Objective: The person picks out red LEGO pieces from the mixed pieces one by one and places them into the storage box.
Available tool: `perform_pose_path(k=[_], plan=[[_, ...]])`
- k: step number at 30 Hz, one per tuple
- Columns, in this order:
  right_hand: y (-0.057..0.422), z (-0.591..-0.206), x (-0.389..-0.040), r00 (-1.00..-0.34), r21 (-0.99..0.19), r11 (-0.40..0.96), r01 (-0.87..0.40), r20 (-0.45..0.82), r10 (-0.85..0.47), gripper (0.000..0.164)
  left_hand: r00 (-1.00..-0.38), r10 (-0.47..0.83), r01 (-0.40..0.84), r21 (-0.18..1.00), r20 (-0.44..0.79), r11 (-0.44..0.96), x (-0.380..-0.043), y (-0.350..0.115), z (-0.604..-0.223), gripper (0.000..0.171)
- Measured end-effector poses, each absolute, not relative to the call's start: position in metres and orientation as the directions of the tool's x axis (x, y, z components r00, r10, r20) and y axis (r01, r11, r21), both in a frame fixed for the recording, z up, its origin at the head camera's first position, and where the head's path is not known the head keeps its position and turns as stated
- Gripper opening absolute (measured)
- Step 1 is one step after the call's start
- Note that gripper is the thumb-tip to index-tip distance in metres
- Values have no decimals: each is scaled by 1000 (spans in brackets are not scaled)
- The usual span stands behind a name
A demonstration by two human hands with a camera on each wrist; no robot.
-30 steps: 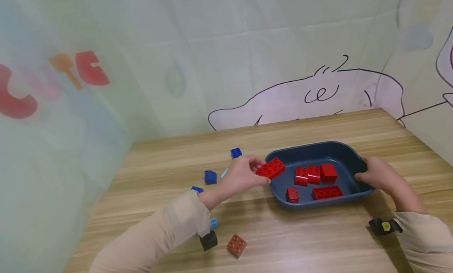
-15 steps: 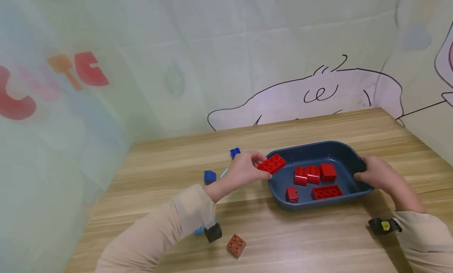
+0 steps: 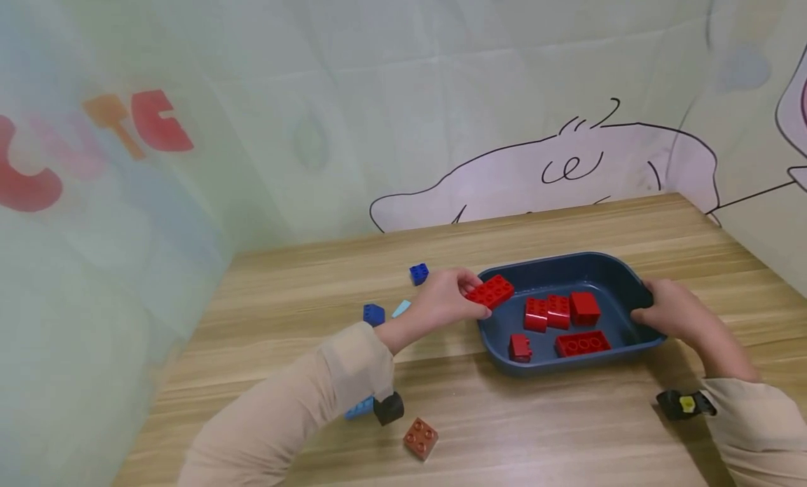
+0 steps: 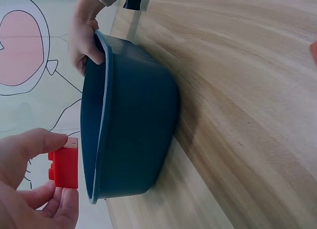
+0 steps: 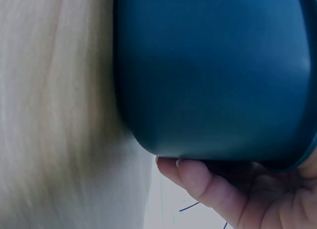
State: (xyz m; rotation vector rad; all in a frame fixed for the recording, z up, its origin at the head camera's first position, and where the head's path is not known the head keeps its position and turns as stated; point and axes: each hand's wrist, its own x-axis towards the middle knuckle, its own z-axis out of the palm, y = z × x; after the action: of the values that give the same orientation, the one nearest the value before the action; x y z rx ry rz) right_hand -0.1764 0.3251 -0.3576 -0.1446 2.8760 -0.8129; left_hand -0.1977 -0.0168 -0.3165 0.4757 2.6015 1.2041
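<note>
My left hand pinches a red toy building brick between thumb and fingers, at the left rim of a dark blue tub. In the left wrist view the red brick is beside the rim, its studs facing away from the tub. My right hand grips the tub's right end, thumb over the rim inside and fingers under the outer wall, as the right wrist view shows. Several red bricks lie in the tub, among them a long one and a square one.
Left of the tub on the wooden table lie blue bricks, a light blue piece and a brown brick. Another light blue brick is partly hidden by the left sleeve. A printed curtain stands behind.
My left hand has moved a little right with the red brick, which now overlaps the tub's left rim more. The right hand and tub stay in place.
</note>
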Motion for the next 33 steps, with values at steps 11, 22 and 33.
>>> perform_pose_path(k=[11,22,33], plan=[[325,-359,-176,-984,-531,846,-54,-118,-137,43,-911,398,187,756,-105,627,-209,-5,-315,38],[325,-359,-176,-983,-535,844,-44,-125,-131,42,-898,433,253,719,-74,647,-214,4,-324,34],[326,-359,-176,-988,-516,854,-64,-90,-128,37,-867,496,377,595,-42,710,-218,15,-324,29]])
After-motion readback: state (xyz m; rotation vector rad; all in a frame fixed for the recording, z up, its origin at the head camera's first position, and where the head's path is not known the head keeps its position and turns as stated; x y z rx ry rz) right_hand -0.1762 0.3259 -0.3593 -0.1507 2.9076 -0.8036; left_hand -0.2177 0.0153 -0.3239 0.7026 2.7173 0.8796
